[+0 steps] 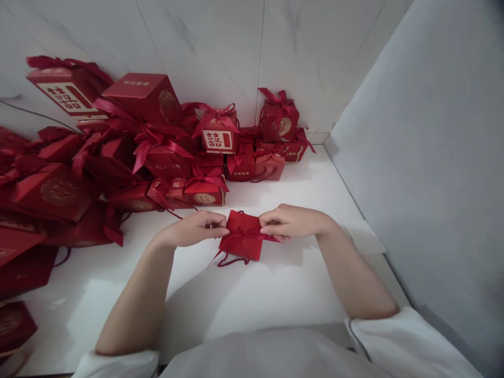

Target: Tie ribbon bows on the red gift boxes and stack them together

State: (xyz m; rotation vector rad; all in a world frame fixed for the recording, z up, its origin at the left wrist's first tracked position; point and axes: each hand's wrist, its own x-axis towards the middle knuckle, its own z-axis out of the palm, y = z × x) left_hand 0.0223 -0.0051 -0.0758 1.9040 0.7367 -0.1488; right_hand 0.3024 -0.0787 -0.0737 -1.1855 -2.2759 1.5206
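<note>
A small red gift box (251, 251) stands on the white table in front of me, seen from above with its top flaps folded in. A dark red ribbon (246, 234) crosses its top, and a thin cord handle hangs at its near side. At the box's left edge, my left hand (205, 228) pinches the ribbon between thumb and fingers. From the right, my right hand (281, 220) is closed on the ribbon's other side, and a tail of it shows below the fingers. The knot's exact form is too small to tell.
Many red gift boxes (137, 100) with ribbons and gold print are piled at the left and back, against a tiled wall (220, 47). A smooth pale panel (425, 157) rises at the right. The white table (252, 299) extends toward my body.
</note>
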